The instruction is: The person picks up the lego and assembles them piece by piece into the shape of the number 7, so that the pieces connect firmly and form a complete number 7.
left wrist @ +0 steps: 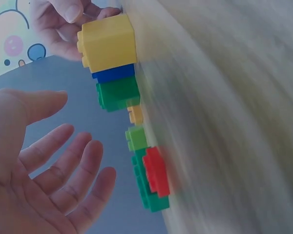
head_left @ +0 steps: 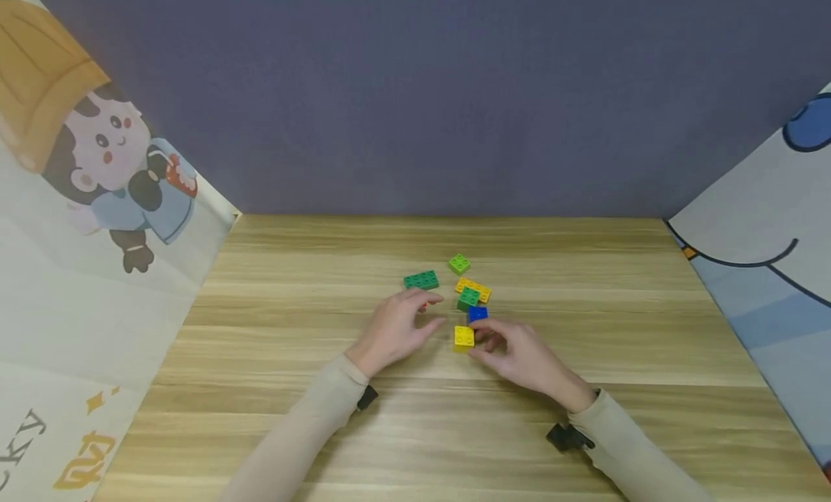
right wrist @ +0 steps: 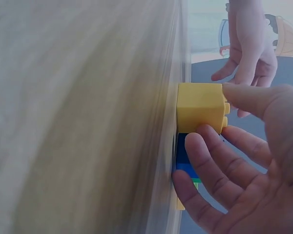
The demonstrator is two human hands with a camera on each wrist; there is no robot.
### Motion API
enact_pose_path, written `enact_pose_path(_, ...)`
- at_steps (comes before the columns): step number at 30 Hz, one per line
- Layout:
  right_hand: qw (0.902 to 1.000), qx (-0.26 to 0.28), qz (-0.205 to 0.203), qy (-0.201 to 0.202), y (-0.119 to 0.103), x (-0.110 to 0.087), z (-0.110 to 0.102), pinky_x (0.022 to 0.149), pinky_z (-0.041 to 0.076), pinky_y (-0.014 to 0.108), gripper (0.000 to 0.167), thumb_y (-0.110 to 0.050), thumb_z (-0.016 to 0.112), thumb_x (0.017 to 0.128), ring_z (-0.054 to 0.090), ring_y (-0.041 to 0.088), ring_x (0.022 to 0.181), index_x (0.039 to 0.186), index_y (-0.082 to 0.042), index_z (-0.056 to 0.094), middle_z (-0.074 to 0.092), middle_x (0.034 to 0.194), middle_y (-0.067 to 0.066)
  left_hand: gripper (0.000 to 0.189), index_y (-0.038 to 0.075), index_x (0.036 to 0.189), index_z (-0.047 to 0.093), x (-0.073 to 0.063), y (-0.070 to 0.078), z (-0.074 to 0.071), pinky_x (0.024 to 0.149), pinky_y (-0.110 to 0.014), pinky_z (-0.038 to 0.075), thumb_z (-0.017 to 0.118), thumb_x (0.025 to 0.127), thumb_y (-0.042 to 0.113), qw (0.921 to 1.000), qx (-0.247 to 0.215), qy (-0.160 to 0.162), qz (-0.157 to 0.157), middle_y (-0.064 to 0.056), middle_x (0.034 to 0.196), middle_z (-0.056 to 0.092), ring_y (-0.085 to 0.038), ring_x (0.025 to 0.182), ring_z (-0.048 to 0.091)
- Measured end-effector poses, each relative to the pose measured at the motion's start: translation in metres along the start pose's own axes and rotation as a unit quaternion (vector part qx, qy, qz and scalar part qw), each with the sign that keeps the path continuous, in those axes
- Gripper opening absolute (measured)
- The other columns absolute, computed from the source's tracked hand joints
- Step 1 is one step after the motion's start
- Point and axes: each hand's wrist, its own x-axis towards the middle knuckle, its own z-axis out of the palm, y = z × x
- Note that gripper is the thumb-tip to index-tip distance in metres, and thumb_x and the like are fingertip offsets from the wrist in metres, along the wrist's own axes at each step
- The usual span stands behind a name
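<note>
A yellow building block (head_left: 464, 338) with studs on top stands on the table in front of the other blocks. My right hand (head_left: 519, 354) holds it at the right, thumb at its near edge and index finger at the far side, as the right wrist view shows of the fingers (right wrist: 212, 170). Just behind it are a blue block (head_left: 477, 313) and a green block (head_left: 468, 298). My left hand (head_left: 399, 329) hovers to the left with spread fingers and nothing in them. A red block (left wrist: 156, 171), mostly hidden under that hand in the head view, lies by a long dark green block (head_left: 421, 280).
A flat orange-yellow block (head_left: 482, 288) lies behind the green one, and a light green block (head_left: 459, 263) lies farthest back. The wooden table (head_left: 292, 271) ends at a dark grey panel (head_left: 441, 112). Printed white panels (head_left: 58, 285) stand at both sides.
</note>
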Motion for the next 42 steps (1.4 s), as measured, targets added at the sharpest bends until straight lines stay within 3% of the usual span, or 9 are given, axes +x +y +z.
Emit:
enact_pose_path(13, 0.9999, -0.008, -0.002, 0.007, -0.003, -0.003, -0.001, 0.071, 0.056, 0.024, 0.03, -0.019, 0.087, 0.091, 0.066, 0.006, 0.083, 0.118, -0.014, 0.076, 0.077, 0.106, -0.001, 0.04, 0.017, 0.135, 0.073, 0.011, 0.001, 0.016, 0.096, -0.036, 0.059, 0.076, 0.1, 0.036, 0.9978, -0.039, -0.046, -0.027, 0.001, 0.136, 0.074, -0.016, 0.112, 0.07)
enact_pose_path(22, 0.9999, 0.009, -0.003, -0.005, 0.002, -0.006, -0.004, 0.073, 0.058, 0.025, 0.03, -0.019, 0.086, 0.092, 0.068, 0.007, 0.084, 0.119, -0.014, 0.077, 0.079, 0.11, -0.001, 0.04, 0.016, 0.135, 0.072, 0.017, 0.01, 0.022, 0.095, -0.035, 0.059, 0.075, 0.101, 0.037, 0.9964, -0.043, -0.069, -0.025, -0.001, 0.137, 0.073, -0.017, 0.111, 0.069)
enact_pose_path(27, 0.9998, 0.018, -0.001, -0.008, 0.007, -0.01, -0.008, 0.074, 0.059, 0.026, 0.03, -0.019, 0.086, 0.092, 0.068, 0.006, 0.086, 0.12, -0.016, 0.077, 0.079, 0.114, -0.001, 0.042, 0.016, 0.136, 0.072, 0.021, 0.013, 0.026, 0.101, -0.037, 0.058, 0.075, 0.1, 0.038, 0.9955, -0.05, -0.076, -0.029, -0.002, 0.138, 0.072, -0.018, 0.118, 0.07)
enact_pose_path(42, 0.9986, 0.013, -0.024, -0.044, 0.043, 0.015, -0.052, 0.078, 0.059, 0.028, 0.031, -0.022, 0.085, 0.093, 0.069, 0.006, 0.089, 0.123, -0.018, 0.077, 0.079, 0.114, -0.003, 0.047, 0.013, 0.132, 0.075, 0.069, 0.027, 0.044, 0.107, -0.037, 0.057, 0.082, 0.095, 0.04, 0.9955, -0.022, -0.046, -0.08, -0.003, 0.136, 0.074, -0.021, 0.125, 0.069)
